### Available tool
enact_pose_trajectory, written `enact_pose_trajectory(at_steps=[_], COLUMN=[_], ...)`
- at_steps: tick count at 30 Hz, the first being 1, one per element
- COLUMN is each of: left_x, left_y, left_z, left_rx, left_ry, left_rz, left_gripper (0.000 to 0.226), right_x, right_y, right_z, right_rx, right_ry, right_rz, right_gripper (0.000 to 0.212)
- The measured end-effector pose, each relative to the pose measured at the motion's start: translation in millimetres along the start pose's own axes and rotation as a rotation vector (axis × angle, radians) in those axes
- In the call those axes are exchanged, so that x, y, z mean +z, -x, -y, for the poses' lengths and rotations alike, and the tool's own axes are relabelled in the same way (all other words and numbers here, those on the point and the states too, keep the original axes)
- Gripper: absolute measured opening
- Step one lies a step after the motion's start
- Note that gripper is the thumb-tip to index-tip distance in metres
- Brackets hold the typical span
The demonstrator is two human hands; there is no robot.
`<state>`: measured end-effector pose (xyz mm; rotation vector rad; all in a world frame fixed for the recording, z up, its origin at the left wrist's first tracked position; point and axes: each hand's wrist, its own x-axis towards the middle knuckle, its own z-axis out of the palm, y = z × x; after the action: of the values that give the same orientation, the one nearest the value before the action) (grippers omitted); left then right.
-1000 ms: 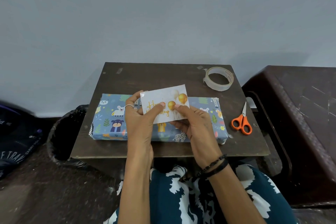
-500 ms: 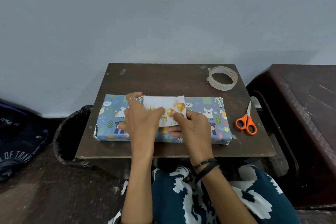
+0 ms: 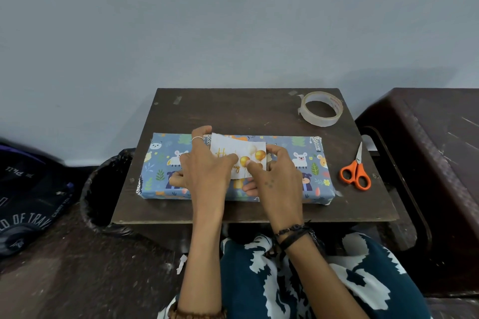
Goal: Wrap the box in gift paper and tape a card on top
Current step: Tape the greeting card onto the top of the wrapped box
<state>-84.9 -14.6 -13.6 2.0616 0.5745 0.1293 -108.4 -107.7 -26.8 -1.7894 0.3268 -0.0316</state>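
Card (image 3: 239,149) on box (image 3: 305,163) mid-table (image 3: 233,111); tape (image 3: 321,109) behind-right, scissors (image 3: 356,169) right.

Both hands (image 3: 207,173) (image 3: 277,176) on card (image 3: 233,147) atop wrapped box (image 3: 305,163) (seemingly flat).
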Motion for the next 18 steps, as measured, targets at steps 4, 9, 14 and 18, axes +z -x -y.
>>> enact_pose_trajectory(at_steps=[4,9,14,18], left_x=[-0.2,0.6,-1.0,-0.2], left_y=[3.9,3.7,1.6,1.6], left_z=[-0.7,4.4,5.7,5.2], left_rx=[0.003,0.017,0.037,0.097], left_ry=[-0.007,0.025,-0.011,-0.209], left_rz=[0.011,0.023,0.019,-0.002], left_gripper=[0.065,0.081,0.087,0.073], right_x=[0.7,0.3,2.5,-4.1], right_y=[-1.1,0.2,-3.1,-4.3], right_z=[-0.5,0.5,-5.0,-4.3], right_rx=[-0.023,-0.025,-0.053,-0.148], right_ry=[0.012,0.019,0.143,0.464], right_rz=[-0.001,0.015,-0.010,-0.040], right_gripper=[0.026,0.027,0.038,0.055])
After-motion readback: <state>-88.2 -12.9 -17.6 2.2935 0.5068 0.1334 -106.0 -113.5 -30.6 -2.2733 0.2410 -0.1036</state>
